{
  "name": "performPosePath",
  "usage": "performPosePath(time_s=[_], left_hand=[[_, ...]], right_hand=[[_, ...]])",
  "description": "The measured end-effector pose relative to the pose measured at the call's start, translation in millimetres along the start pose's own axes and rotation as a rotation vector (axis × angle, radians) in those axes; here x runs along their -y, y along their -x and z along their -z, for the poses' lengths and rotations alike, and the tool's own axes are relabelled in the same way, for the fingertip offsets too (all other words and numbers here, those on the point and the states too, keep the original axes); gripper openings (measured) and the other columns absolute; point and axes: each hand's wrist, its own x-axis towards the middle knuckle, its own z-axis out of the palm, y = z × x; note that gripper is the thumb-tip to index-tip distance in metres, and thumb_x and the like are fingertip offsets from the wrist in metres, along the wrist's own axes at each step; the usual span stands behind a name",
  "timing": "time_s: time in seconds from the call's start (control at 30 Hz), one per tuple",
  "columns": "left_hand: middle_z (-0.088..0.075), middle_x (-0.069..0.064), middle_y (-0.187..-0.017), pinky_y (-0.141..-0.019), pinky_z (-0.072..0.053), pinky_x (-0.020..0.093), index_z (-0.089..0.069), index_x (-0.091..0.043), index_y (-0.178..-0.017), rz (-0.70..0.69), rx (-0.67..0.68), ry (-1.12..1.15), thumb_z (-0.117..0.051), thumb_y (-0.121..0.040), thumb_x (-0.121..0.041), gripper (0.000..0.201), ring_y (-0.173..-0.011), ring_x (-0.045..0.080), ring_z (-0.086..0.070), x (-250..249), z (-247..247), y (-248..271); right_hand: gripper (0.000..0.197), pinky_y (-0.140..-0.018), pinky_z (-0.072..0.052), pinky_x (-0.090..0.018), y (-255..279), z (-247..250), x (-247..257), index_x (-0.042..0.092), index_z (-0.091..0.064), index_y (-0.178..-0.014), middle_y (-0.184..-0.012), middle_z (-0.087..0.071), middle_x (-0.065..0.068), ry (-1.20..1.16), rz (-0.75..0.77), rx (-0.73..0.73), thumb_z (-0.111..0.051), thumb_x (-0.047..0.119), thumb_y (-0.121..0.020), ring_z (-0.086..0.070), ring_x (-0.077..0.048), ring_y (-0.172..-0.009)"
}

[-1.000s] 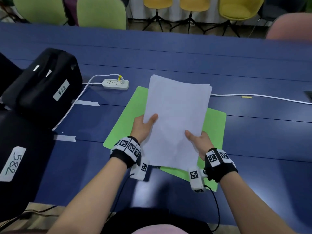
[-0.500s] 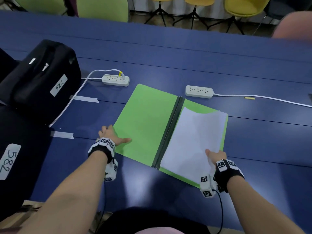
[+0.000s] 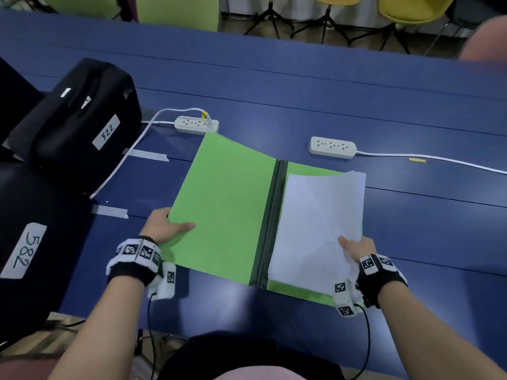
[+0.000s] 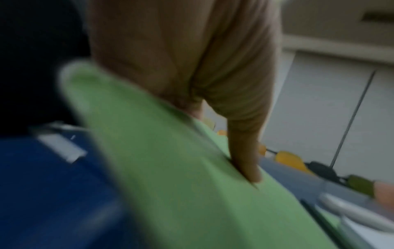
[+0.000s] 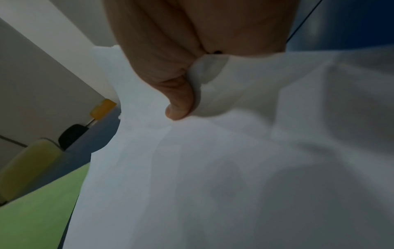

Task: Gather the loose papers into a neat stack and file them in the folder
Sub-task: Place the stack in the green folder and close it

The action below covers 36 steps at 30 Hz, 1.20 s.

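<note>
A green folder [image 3: 227, 207] lies open on the blue table, its dark spine [image 3: 270, 223] running down the middle. My left hand [image 3: 164, 227] pinches the left flap's near-left edge, thumb on top; the flap [image 4: 170, 168] curves up off the table. A stack of white papers [image 3: 318, 223] rests on the right flap, its far edges slightly fanned. My right hand [image 3: 356, 246] pinches the stack's near-right corner, thumb [image 5: 181, 104] on top of the sheets [image 5: 213, 168], fingers hidden beneath.
Two white power strips [image 3: 197, 124] [image 3: 332, 147] with cords lie just beyond the folder. Black cases labelled 522 [image 3: 79, 124] and 582 [image 3: 24, 250] stand at the left. Tape strips [image 3: 109, 211] are on the table. Chairs line the far side.
A second ago both hands held the stack above the shut folder. Since then the folder was opened, the papers were laid on its right flap, and my left hand now lifts the left flap.
</note>
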Motion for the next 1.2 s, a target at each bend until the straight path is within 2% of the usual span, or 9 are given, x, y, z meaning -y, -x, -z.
performPosePath(time_s=[0.13, 0.4, 0.53, 0.63, 0.77, 0.83, 0.97, 1.03, 1.2], left_hand=[[-0.067, -0.011, -0.087, -0.063, -0.047, 0.017, -0.063, -0.019, -0.105, -0.153, 0.197, 0.011, -0.07, -0.085, -0.014, 0.022, -0.077, 0.006, -0.064, -36.3, 22.5, 26.2], [-0.065, -0.009, -0.11, -0.078, -0.047, 0.017, -0.056, -0.021, -0.123, -0.321, 0.266, 0.007, -0.056, -0.094, -0.015, 0.03, -0.094, 0.008, -0.063, -64.9, -1.1, 74.9], [-0.066, -0.003, -0.12, -0.098, -0.049, 0.039, -0.055, -0.018, -0.125, -0.367, 0.276, -0.02, -0.058, -0.09, -0.023, 0.035, -0.106, 0.017, -0.064, -72.7, -14.2, 95.0], [-0.063, 0.01, -0.092, -0.081, -0.052, 0.042, -0.052, -0.006, -0.102, -0.43, 0.303, -0.061, -0.062, -0.079, -0.039, 0.041, -0.076, 0.018, -0.057, -80.7, -25.2, 107.1], [-0.046, -0.013, -0.067, -0.062, -0.039, 0.02, -0.046, -0.021, -0.077, -0.492, 0.313, 0.0, -0.062, -0.084, -0.05, 0.034, -0.057, 0.004, -0.043, -100.1, -49.7, 127.8], [-0.055, -0.014, -0.075, -0.069, -0.045, 0.021, -0.053, -0.022, -0.083, -0.498, 0.392, 0.039, -0.054, -0.081, -0.062, 0.039, -0.069, 0.006, -0.056, -108.0, -65.6, 130.8], [-0.067, 0.0, -0.102, -0.078, -0.047, 0.028, -0.061, -0.01, -0.109, -0.41, 0.537, 0.012, -0.044, -0.095, -0.049, 0.045, -0.085, 0.015, -0.064, -112.6, -105.9, 118.9], [-0.067, 0.006, -0.114, -0.082, -0.049, 0.033, -0.062, -0.014, -0.11, -0.373, 0.574, -0.069, -0.05, -0.094, -0.044, 0.036, -0.093, 0.019, -0.066, -105.0, -127.2, 104.3], [-0.058, 0.007, -0.128, -0.1, -0.045, 0.032, -0.057, -0.012, -0.122, -0.223, 0.342, -0.159, -0.065, -0.087, -0.031, 0.04, -0.113, 0.02, -0.057, -78.2, -157.5, 64.8]], right_hand=[[0.052, -0.102, -0.042, -0.041, -5.5, -5.2, 5.3, -0.008, -0.048, -0.131, -0.132, -0.055, -0.021, 0.022, -0.004, -0.022, -0.063, 0.015, -0.086, -0.055, -0.036, -0.119], [0.041, -0.095, -0.044, -0.04, -1.3, -13.9, 14.9, -0.003, -0.055, -0.124, -0.127, -0.059, -0.021, 0.197, 0.087, 0.006, -0.06, 0.016, -0.088, -0.056, -0.038, -0.115], [0.038, -0.087, -0.046, -0.038, -4.3, -10.4, 10.1, 0.0, -0.06, -0.116, -0.121, -0.062, -0.02, 0.256, 0.14, 0.019, -0.064, 0.019, -0.083, -0.059, -0.038, -0.108], [0.06, -0.095, -0.044, -0.043, -5.7, -4.2, 6.1, 0.0, -0.045, -0.129, -0.132, -0.052, -0.021, 0.333, 0.148, 0.017, -0.07, 0.024, -0.08, -0.052, -0.039, -0.119], [0.084, -0.099, -0.037, -0.048, -2.7, 3.2, 1.8, 0.003, -0.029, -0.137, -0.139, -0.034, -0.024, 0.464, 0.182, -0.064, -0.073, 0.039, -0.075, -0.041, -0.043, -0.125], [0.072, -0.101, -0.036, -0.044, 4.7, 10.3, 16.8, 0.007, -0.035, -0.134, -0.134, -0.042, -0.021, 0.286, 0.332, -0.094, -0.067, 0.042, -0.08, -0.045, -0.039, -0.122], [0.046, -0.091, -0.047, -0.039, 47.0, 31.8, 54.0, 0.02, -0.048, -0.121, -0.11, -0.059, -0.007, -0.139, 0.486, 0.317, -0.042, 0.054, -0.092, -0.061, -0.022, -0.092], [0.053, -0.086, -0.051, -0.037, 59.0, 39.8, 54.7, 0.02, -0.049, -0.124, -0.108, -0.062, -0.006, -0.143, 0.513, 0.419, -0.052, 0.057, -0.086, -0.063, -0.02, -0.091], [0.053, -0.071, -0.049, -0.034, 38.2, 58.4, 19.4, 0.012, -0.044, -0.129, -0.079, -0.054, -0.003, 0.013, 0.447, 0.275, -0.067, 0.007, -0.082, -0.055, -0.019, -0.07]])
